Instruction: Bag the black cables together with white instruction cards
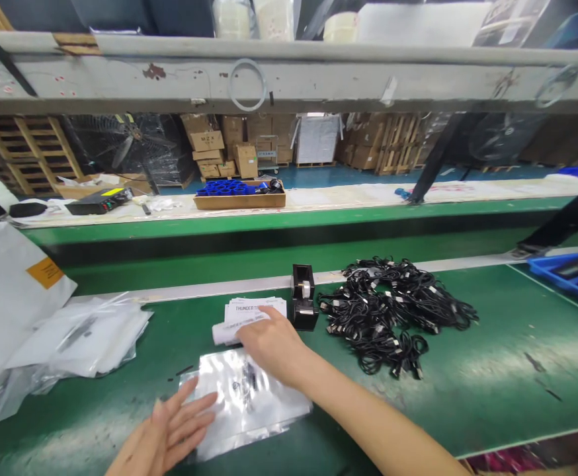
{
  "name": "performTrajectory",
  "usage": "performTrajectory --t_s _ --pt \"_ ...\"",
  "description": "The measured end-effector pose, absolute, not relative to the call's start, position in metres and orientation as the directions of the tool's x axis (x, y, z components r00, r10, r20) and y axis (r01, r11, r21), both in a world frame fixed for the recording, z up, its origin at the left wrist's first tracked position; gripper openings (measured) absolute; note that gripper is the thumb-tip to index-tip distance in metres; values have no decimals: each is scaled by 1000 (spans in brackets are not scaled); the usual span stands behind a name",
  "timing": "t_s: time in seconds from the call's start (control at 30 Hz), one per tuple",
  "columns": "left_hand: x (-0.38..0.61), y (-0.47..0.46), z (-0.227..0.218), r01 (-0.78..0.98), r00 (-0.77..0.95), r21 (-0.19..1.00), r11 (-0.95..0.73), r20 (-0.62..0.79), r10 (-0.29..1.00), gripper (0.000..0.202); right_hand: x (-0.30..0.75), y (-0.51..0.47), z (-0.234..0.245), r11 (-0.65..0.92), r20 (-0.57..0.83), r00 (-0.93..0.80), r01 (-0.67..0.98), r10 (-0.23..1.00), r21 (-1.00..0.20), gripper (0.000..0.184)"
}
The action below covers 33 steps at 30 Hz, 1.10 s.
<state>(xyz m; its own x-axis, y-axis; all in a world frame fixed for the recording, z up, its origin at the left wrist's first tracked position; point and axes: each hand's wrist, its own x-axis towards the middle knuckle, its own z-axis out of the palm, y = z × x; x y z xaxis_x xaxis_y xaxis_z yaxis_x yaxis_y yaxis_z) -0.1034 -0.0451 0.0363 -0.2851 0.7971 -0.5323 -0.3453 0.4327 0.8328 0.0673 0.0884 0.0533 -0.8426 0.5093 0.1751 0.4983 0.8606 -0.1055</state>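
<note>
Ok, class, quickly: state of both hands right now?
Left hand: open, nothing visibly held.
Right hand: at the white papers; grip cannot be told.

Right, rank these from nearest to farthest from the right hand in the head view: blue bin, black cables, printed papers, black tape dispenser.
1. Printed papers: right at the right hand's fingers.
2. Black tape dispenser: just beyond, to the right.
3. Black cables: heaped farther right, past the dispenser.
4. Blue bin: at the view's right edge.

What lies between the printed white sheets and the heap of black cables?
What looks like a black tape dispenser stands between the white sheets and the cable heap, in the head view.
</note>
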Motion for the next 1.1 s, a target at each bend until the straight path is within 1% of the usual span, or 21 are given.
performTrajectory --t_s 0.03,0.07,0.1,0.13,0.17,0.2,0.23,0.27,0.3,0.33,0.37,0.4,0.43,0.5,0.57,0.63,0.7,0.83,0.97,1.1 --pt "-97 -38 38 -417 -228 797 438 -558 798 72 70 77 50 901 245 -867 417 433 -116 21" --pt "-91 -32 39 -462 -179 763 451 -579 795 61 74 66 47 932 322 -875 338 362 -131 20" --pt "-86 -28 40 -470 -147 764 441 -561 815 49 78 55 44 944 395 -857 289 329 -160 18" --pt "-82 -26 40 -464 -123 775 430 -537 835 42 83 46 42 932 457 -814 292 360 -214 17" --pt "-80 -25 40 -444 -93 789 424 -511 854 37 89 38 40 885 487 -741 351 463 -308 24" --pt "-78 -25 40 -412 -63 807 422 -488 871 34 95 33 38 792 479 -635 427 606 -436 34" --pt "-76 -27 40 -374 -31 823 427 -471 881 33 102 30 36 651 417 -510 478 752 -589 44" --pt "-73 -28 40 -330 3 836 439 -464 886 33 109 29 34 477 292 -412 473 863 -741 48" --pt "-71 -28 40 -282 25 847 450 -463 886 34 116 29 33 290 130 -372 413 919 -864 48" --pt "-67 -27 40 -237 25 859 453 -461 887 35 124 30 31 109 -27 -390 322 920 -941 44" --pt "-62 -25 39 -191 -6 879 436 -445 895 36 133 32 29 -48 -146 -433 228 889 -973 40" --pt "-57 -22 38 -114 -71 910 398 -407 911 38 142 34 26 -167 -215 -464 143 860 -975 37" --pt "-51 -18 36 -9 -149 937 348 -346 926 39 152 35 24 -249 -254 -461 73 850 -966 37" --pt "-39 -9 31 233 -262 939 252 -189 947 37 173 38 19 -324 -294 -351 -29 889 -946 38" --pt "-27 -1 23 425 -266 883 197 -86 960 29 192 38 15 -359 -332 -233 -82 914 -930 40" --pt "-18 3 15 520 -236 836 174 -55 970 21 207 36 12 -381 -363 -158 -107 918 -918 42" --pt "-13 3 9 618 -224 770 159 -21 974 19 215 32 10 -395 -381 -130 -115 916 -911 42" --pt "-14 -1 2 737 -211 659 150 14 977 18 213 25 5 -405 -384 -160 -135 909 -904 42" --pt "-16 -6 1 770 -173 627 119 25 985 22 202 21 0 -352 -331 -139 -179 933 -919 42" --pt "-6 -8 5 798 -179 597 79 111 978 23 204 25 -2 -314 -297 -121 -152 947 -937 44"
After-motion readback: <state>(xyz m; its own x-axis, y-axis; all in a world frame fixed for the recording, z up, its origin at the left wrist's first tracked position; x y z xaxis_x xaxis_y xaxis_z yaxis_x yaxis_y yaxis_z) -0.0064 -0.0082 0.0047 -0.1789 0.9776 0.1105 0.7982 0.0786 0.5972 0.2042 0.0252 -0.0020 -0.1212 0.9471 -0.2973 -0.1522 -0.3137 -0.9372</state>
